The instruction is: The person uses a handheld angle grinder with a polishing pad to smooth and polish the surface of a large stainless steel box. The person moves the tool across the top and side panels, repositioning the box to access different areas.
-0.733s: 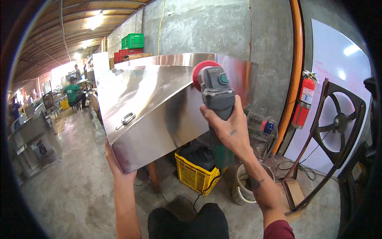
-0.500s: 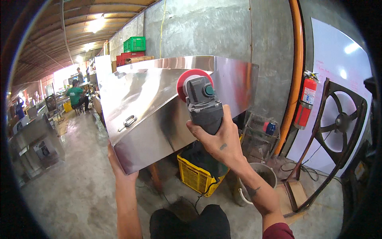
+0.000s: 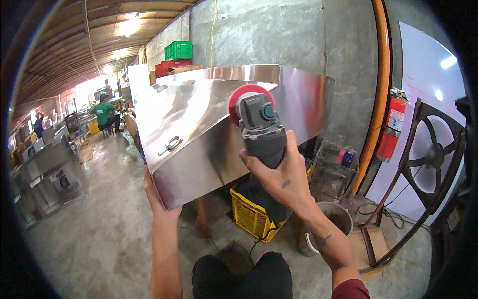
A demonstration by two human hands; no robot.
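Observation:
My right hand (image 3: pixel 281 177) grips a dark grey angle grinder (image 3: pixel 263 142) by its body. Its red disc (image 3: pixel 238 102) lies over the front upper edge of a shiny sheet-metal housing (image 3: pixel 199 172); whether disc and metal touch I cannot tell. My left hand (image 3: pixel 162 202) is wrapped round the housing's lower left corner, its fingertips hidden behind the metal. On the bright sloping top, near that corner, rests a small metal chain link or carabiner-like piece (image 3: pixel 173 143).
Below the housing stands a yellow crate (image 3: pixel 251 219), with a bucket (image 3: pixel 343 209) to its right. A fan in a dark frame (image 3: pixel 433 154), a red fire extinguisher (image 3: pixel 392 122) and an orange pipe (image 3: pixel 382 74) are at right. Someone in a green shirt (image 3: pixel 103 113) sits far left.
The whole view has shifted slightly, so the scene sits a little farther right and higher. Both hands keep their grips, and the grinder stays at nearly the same spot on the edge.

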